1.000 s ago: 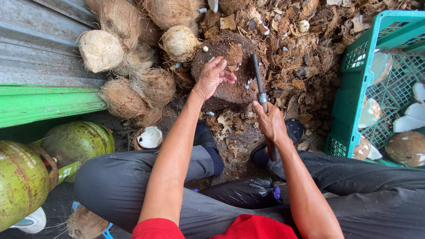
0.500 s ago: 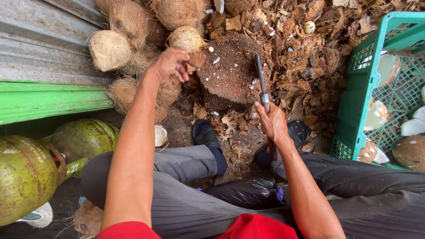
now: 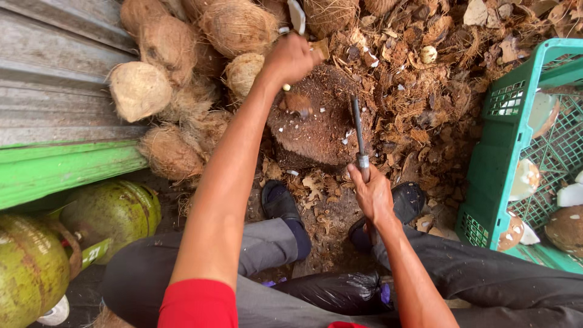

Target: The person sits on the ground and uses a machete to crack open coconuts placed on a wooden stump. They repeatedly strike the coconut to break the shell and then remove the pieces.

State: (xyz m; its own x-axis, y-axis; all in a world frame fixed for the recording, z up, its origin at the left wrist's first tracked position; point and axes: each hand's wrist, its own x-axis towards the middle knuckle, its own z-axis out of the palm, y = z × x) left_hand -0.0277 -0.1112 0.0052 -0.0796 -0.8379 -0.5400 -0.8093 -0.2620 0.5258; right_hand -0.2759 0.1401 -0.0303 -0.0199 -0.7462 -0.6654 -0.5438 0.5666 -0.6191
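Note:
My left hand [image 3: 291, 58] is stretched out to the far edge of a dark wooden chopping stump [image 3: 316, 130], beside a pale husked coconut [image 3: 243, 73]. Its fingers are curled shut, and a small brown piece of coconut shell [image 3: 319, 50] sticks out at its right side. My right hand [image 3: 373, 194] grips the handle of a long knife [image 3: 357, 127]. The blade points away from me and lies on the stump. White coconut chips dot the stump top.
A heap of brown husked coconuts [image 3: 176, 48] lies at the far left against corrugated metal sheeting [image 3: 54, 91]. A green plastic crate [image 3: 498, 158] with coconut halves stands at the right. Green gas cylinders [image 3: 109, 212] sit at the near left. Husk scraps cover the ground around my shoes [image 3: 282, 203].
My left hand went from open above the stump to the coconut pile, then to the stump's far edge, and its fingers closed. My right hand and the knife stayed in place.

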